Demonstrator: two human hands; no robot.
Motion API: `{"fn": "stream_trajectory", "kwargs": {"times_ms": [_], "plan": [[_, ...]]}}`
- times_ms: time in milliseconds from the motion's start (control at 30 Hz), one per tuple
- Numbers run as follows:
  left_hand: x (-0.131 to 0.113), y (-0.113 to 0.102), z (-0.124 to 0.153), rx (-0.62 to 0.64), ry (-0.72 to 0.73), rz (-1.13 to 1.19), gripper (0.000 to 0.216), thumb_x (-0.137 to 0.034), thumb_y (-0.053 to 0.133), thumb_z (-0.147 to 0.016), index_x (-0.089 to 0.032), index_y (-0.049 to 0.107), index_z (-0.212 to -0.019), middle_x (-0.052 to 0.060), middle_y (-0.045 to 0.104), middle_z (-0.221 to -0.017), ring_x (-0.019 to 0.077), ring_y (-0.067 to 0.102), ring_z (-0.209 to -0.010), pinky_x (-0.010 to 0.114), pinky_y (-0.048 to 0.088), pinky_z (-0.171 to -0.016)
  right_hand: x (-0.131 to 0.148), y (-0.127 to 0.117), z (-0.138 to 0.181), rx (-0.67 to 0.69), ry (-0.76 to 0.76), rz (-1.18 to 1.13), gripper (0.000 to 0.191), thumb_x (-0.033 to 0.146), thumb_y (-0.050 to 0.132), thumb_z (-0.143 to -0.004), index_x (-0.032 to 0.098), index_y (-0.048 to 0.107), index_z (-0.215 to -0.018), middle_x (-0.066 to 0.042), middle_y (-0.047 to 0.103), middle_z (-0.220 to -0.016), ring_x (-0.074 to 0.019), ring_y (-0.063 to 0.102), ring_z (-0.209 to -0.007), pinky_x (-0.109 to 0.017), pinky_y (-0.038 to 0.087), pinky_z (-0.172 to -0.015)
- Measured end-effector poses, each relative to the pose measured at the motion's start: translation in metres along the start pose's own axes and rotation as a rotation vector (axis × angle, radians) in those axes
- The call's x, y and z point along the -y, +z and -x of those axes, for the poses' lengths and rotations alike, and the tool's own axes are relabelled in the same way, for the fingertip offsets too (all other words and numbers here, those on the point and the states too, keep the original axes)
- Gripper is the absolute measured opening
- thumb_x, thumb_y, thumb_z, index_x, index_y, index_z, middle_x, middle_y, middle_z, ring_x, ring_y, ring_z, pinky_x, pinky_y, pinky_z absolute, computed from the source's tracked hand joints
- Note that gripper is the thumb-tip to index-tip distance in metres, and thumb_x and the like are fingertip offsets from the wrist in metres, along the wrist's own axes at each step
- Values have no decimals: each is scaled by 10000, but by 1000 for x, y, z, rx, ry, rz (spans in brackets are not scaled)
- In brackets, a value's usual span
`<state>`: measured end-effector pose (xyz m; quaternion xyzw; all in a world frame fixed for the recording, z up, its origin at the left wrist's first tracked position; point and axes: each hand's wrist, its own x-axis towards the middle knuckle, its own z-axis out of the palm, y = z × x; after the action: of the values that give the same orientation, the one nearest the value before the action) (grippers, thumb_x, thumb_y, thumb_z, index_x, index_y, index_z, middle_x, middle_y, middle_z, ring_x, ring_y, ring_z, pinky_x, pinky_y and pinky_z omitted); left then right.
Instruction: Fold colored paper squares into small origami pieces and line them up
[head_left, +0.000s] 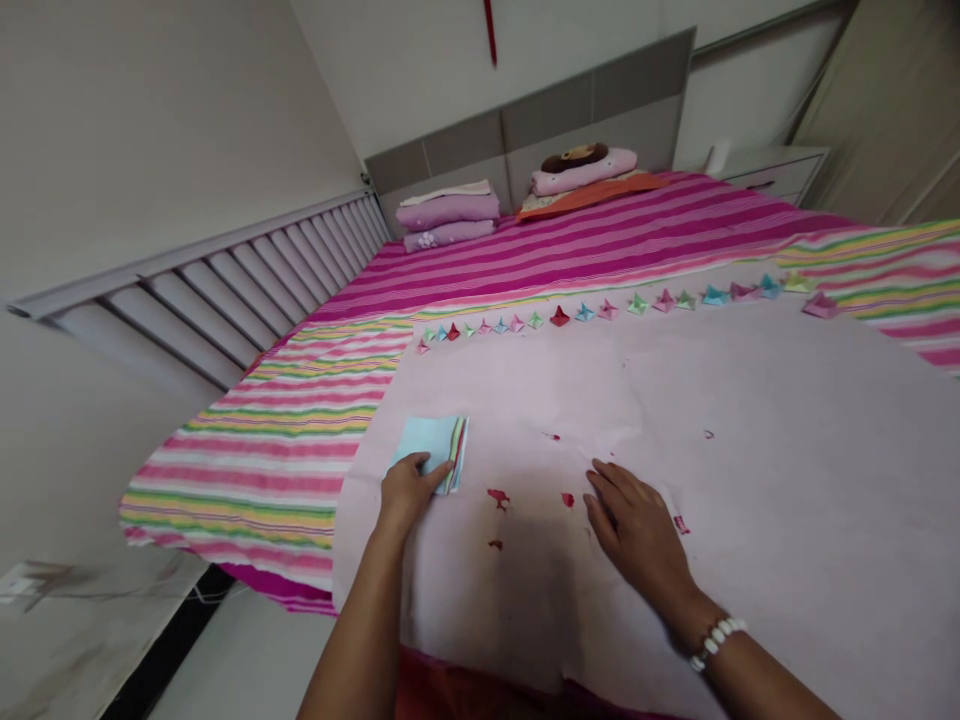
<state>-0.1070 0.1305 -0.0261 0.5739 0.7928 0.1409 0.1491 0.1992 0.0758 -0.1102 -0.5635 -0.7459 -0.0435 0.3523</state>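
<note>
So I'm standing there looking at this bed, and the person's left hand was on a little stack of paper near the left edge of a pale sheet spread over the covers. Looked to me like the step in hand was just dealing with that stack, either steadying it or working at its edge. Thumb lay across the coloured edges on the right, a finger rested on the blue top. Couldn't tell if that grip was really pinching or only pressing down, tbh.

Right hand had nothing in it: fingers loose and stretched out, low over the sheet, well apart from the stack. My guess is any next move with the paper called for a light thumb to part one piece from the rest, with the free hand coming over to help.

The stack itself looked neat enough: squarish, lying flat, light blue on top, with strips of green, red and white peeking out along the right side where the layers didn't quite line up. No creases that I could spot on top.

A few red scraps lay between the hands, and a row of small folded shapes, pink, blue, green and red, ran along the sheet's far edge.
</note>
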Motion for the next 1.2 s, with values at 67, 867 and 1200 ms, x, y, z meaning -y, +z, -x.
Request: {"fn": "stream_trajectory", "kwargs": {"times_ms": [67,867,1200], "plan": [[0,0,0,2,1,15,539,-548,627,-745,-143,667,-1099,138,705,-1115,277,635,-1048,322,462,-836,0,0,0,3,-4,2,348,317,423,-929,117,646,-1106,-164,646,-1201,-308,576,-1121,-476,470,-897],[21,-5,-3,-236,19,603,188,-336,539,-691,-182,582,-593,-47,520,-516,134,514,-562,233,374,-546,0,-1,-1,-4,-25,41,359,321,412,-934,105,646,-1100,-164,652,-1189,-306,580,-1112,-465,479,-890],[-10,-44,39,-199,20,1199,225,-404,629,-682,-197,555,-732,-19,600,-681,112,576,-619,216,493,-599,-1,-4,-5,33,101,-192,344,360,470,-894,156,684,-1071,-153,660,-1189,-328,574,-1124,-531,447,-923]]}}
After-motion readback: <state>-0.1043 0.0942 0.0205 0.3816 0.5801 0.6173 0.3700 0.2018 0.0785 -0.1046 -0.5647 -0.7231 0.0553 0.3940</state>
